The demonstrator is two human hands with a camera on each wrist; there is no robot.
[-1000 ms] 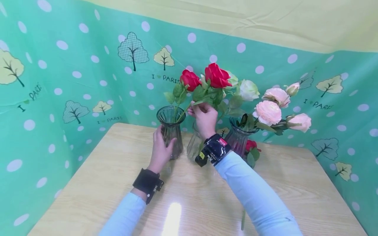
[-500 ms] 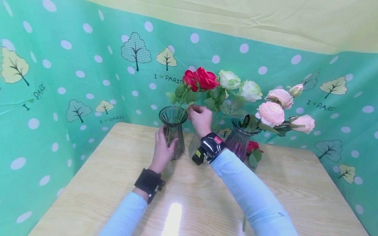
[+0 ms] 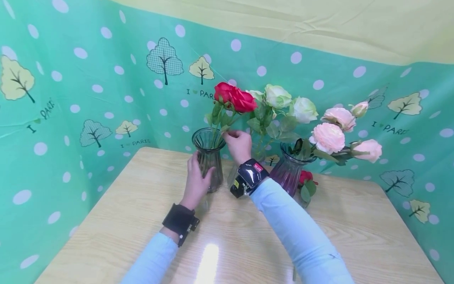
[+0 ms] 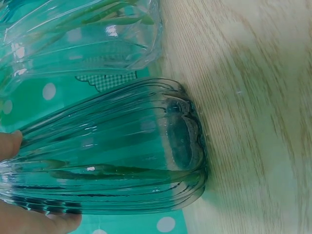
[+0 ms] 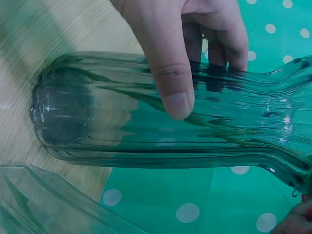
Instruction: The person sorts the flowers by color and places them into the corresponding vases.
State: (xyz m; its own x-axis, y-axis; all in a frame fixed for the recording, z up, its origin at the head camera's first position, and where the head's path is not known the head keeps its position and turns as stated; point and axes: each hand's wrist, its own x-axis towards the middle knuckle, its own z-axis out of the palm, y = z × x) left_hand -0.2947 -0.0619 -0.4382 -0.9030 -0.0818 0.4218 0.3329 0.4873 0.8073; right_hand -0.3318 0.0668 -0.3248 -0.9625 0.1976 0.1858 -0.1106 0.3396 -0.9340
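Note:
My left hand (image 3: 195, 181) grips the side of a grey ribbed glass vase (image 3: 213, 171), thumb on one side and fingers on the other. The vase stands upright on the table. At its rim, my right hand (image 3: 240, 146) pinches the stem of a red rose (image 3: 244, 101), whose bloom leans over the vase beside another red rose (image 3: 222, 91). Through the glass in the right wrist view, green stems run down inside the vase (image 5: 229, 146); the left thumb (image 5: 170, 83) lies across it. Only part of the right hand (image 5: 296, 220) shows there, in the corner.
Right of the grey vase, a clear vase (image 4: 97, 39) holds white-green roses (image 3: 278, 96), partly behind my right wrist. A purplish vase (image 3: 288, 173) with pink flowers (image 3: 328, 138) stands beyond. Another red rose (image 3: 306, 177) lies on the table (image 3: 142, 221) behind my right arm.
My right hand has moved left and slightly down to the grey vase's rim, bringing its red rose lower and closer to the other one. The left hand keeps its hold on the vase.

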